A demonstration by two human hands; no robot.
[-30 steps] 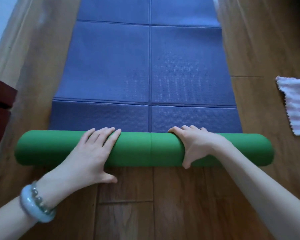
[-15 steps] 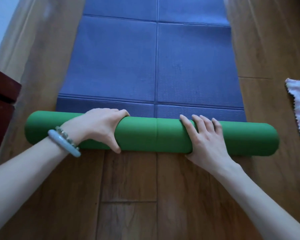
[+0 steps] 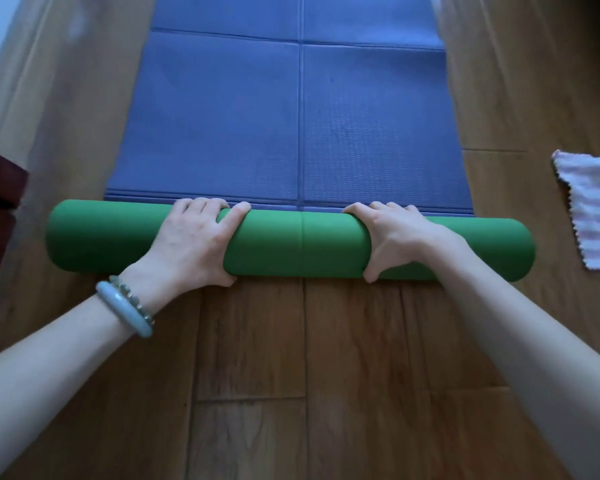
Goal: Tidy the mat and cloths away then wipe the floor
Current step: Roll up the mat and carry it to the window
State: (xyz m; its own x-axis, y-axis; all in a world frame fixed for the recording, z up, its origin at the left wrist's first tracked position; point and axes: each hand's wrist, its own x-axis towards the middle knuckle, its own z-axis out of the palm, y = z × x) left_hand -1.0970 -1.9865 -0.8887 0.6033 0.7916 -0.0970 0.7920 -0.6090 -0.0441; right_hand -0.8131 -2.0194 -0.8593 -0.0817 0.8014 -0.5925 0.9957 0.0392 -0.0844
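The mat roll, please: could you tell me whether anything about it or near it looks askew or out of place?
Nothing odd with the mat roll: it lies square across the flat mat, left hand and right hand gripping it. Only the striped cloth lies loose and skewed on the floor at the right.

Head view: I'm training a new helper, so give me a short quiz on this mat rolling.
1. True or false: the left hand and the right hand both grip the green mat roll.
2. The striped cloth lies: A) on the roll; B) on the floor, right of the roll; C) under the roll.
3. Which wrist wears the bracelets?
Key: 1 true; 2 B; 3 left.
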